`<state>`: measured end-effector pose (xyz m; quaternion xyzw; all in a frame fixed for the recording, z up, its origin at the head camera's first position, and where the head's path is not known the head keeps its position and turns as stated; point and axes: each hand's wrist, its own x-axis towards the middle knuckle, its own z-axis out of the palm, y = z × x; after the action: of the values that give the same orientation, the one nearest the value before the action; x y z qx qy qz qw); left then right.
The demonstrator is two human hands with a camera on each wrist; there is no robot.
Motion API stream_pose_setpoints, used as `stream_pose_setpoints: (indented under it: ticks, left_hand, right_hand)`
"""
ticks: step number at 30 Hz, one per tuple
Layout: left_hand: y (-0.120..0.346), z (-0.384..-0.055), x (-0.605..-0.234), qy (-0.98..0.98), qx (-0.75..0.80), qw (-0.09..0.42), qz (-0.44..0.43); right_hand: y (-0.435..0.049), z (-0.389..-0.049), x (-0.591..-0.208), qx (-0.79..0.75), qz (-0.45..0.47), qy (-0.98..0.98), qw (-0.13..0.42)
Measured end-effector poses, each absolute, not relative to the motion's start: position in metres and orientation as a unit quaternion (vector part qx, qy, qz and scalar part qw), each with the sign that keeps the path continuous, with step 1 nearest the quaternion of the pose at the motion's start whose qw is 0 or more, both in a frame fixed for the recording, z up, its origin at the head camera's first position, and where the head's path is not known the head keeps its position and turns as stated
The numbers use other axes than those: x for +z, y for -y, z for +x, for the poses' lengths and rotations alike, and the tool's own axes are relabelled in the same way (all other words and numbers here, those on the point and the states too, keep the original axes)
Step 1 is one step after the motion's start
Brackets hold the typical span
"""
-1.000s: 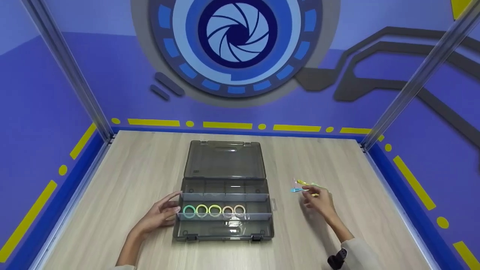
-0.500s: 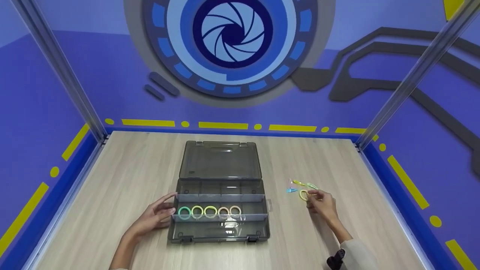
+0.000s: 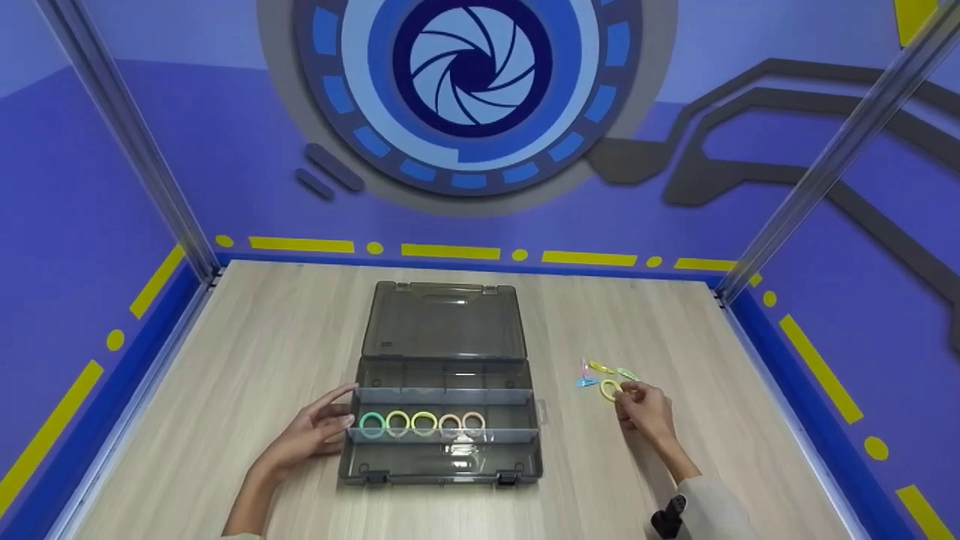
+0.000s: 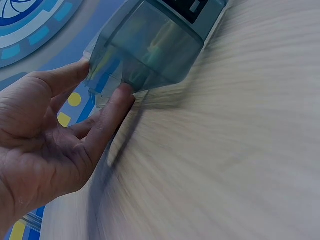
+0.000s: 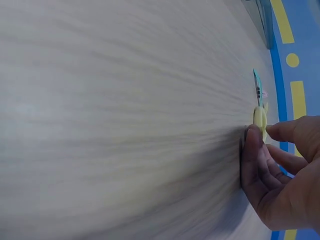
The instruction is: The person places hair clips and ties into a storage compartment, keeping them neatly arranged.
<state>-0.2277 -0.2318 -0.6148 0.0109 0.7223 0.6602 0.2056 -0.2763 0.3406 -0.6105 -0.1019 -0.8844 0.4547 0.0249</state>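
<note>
Pale-yellow round ring [image 5: 258, 117], material unclear: right of smoky plastic box [image 3: 439, 478], pinched by right hand [image 3: 646, 412]. Left hand [image 3: 304, 435], fingers apart, touches box's left side. Step seems pick-up; next move likely calls for lifting boxward.

Left hand [image 3: 306, 433] touches translucent grey rectangular plastic box [image 3: 409, 457]; right hand [image 3: 648, 411] pinches round yellow ring [image 3: 604, 392] toward right edge of wood-grain table [image 3: 285, 322].

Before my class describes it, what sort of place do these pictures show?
Probably a purpose-built work booth: the wood-look table has printed blue walls on three sides, with metal posts at the far corners.
</note>
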Motion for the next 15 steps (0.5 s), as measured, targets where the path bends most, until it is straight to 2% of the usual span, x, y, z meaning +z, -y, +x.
stream_pose_setpoints:
  ticks: [8,15]
  left_hand:
    - [0.2309,-0.2289,-0.6154,-0.720,0.661,0.209,0.024]
    - [0.2324,-0.2279,-0.6150,-0.719,0.663,0.205,0.022]
  right_hand:
    - [-0.3399,-0.2723,-0.6080,0.443,-0.103,0.890,0.028]
    - [-0.3360,-0.2687,-0.6032,0.426,-0.101,0.899,-0.003]
